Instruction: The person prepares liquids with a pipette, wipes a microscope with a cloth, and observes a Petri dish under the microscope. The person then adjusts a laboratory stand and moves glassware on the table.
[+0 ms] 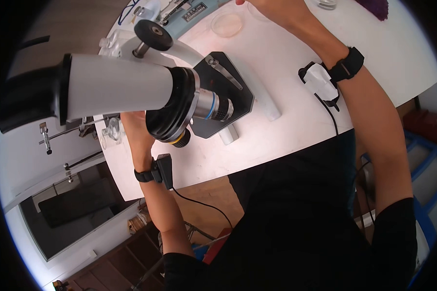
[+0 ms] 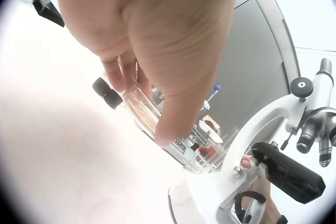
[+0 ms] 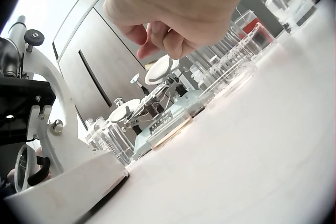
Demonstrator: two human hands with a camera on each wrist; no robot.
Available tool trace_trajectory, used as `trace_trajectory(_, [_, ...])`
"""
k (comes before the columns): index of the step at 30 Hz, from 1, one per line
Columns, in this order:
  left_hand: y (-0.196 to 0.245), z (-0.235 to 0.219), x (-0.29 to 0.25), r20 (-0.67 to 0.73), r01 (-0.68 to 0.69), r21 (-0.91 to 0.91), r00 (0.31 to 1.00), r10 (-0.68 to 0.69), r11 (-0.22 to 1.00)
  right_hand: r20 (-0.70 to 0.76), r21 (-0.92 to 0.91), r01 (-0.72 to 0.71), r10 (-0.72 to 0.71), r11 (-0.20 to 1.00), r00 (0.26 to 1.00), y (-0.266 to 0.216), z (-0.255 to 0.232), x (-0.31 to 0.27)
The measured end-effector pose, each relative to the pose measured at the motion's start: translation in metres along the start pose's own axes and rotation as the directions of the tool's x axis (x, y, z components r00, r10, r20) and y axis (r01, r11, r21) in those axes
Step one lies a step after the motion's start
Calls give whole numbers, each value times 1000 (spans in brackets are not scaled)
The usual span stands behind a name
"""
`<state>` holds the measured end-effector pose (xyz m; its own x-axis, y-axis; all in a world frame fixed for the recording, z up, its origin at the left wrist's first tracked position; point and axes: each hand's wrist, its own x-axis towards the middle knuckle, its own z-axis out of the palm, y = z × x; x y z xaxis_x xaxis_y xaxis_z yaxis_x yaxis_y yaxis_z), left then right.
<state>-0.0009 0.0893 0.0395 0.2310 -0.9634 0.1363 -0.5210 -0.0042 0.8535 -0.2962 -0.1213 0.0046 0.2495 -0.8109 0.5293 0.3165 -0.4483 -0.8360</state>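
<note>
The microscope point(image 1: 116, 87) stands on the white table, its stage and objectives leaning over my left hand point(image 1: 133, 123), mostly hidden behind it in the head view. In the left wrist view, thumb point(image 2: 181, 113) and fingers point(image 2: 118, 74) reach downward on either side of a clear glassy piece point(image 2: 140, 106). Two black knob-like ends point(image 2: 107, 92) show beside the fingers; I cannot tell whether this piece is held. My right hand point(image 1: 277, 12) reaches past the table's far side. Its fingers point(image 3: 176, 44) are loosely bent over the balance point(image 3: 163, 124), with nothing visible in them.
A petri dish point(image 1: 226, 24) lies in front of the balance. Test tubes point(image 3: 113, 140) stand left of the balance and more glassware point(image 3: 231, 64) right of it. Clear glassware point(image 1: 112, 131) sits near the table's left edge. A beaker point(image 3: 289, 6) stands far right.
</note>
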Motion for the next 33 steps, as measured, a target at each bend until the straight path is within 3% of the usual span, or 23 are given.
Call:
trace_trajectory(3, [38, 6, -15, 28, -129, 312, 992, 126, 941, -4, -32, 5, -5, 999, 1000, 0, -1, 0])
trace_trajectory(5, [42, 1, -28, 8, -63, 303, 998, 64, 951, -9, -50, -10, 10, 999, 1000, -1, -2, 0])
trace_trajectory(8, [57, 0, -44, 17, -58, 103, 998, 57, 993, -14, -78, -21, 20, 997, 1000, -4, -2, 0])
trace_trajectory(20, [103, 25, -66, 45, -150, 85, 988, 147, 985, 10, -109, -4, 6, 994, 1000, -6, -3, 2])
trace_trajectory(33, [113, 54, -53, 65, -203, 41, 978, 200, 978, 4, -99, -27, 28, 995, 1000, -2, -4, 2])
